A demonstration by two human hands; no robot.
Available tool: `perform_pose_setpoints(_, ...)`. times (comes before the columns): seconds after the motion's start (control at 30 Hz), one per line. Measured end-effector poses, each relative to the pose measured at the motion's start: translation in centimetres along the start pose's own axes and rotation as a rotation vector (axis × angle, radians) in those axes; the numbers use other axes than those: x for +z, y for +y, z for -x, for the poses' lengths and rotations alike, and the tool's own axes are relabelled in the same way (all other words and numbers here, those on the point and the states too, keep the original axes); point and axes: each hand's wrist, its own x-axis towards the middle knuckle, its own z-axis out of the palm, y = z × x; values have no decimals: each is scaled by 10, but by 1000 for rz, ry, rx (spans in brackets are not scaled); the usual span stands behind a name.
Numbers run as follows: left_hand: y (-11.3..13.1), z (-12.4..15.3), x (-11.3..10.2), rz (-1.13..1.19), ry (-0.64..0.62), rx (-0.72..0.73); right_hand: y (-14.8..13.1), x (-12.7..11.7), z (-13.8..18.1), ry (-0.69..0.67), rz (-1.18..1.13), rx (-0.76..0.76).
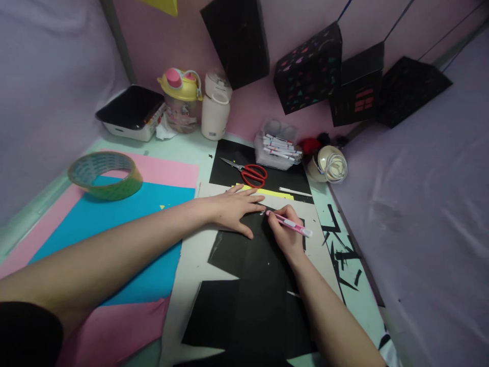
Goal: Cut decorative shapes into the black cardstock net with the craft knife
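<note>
My left hand [239, 208] lies flat with its fingers spread over the upper part of a cut black paper sheet [252, 260]. My right hand [286, 232] grips a slim pink-and-white craft knife [294, 225], its tip down on the black sheet just right of my left fingertips. Small pale bits lie by the tip. Notches cut into the sheet's sides leave pointed flaps. Under it is a grey-white board [191, 285]. Beyond my left hand, yellow paper [267, 191] shows at the board's far edge, and red-handled scissors [254, 175] rest on more black paper.
A tape roll [132, 186] stands on blue paper [153, 201] at left. Behind are a black-lidded box [132, 109], a yellow-lidded bottle [181, 109], a white bottle [215, 114] and a marker box [280, 153]. Black scraps [346, 255] lie right. Black paper boxes [309, 66] hang above.
</note>
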Motion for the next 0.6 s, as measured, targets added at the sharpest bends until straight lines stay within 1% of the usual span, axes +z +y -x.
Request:
perform_pose_setpoints(0.3, -2, 1, 5, -19, 35, 28, -3, 3, 5, 13, 144, -168)
perform_pose_setpoints(0.6, -3, 1, 5, 0, 46, 32, -6, 2, 6, 51, 155, -124)
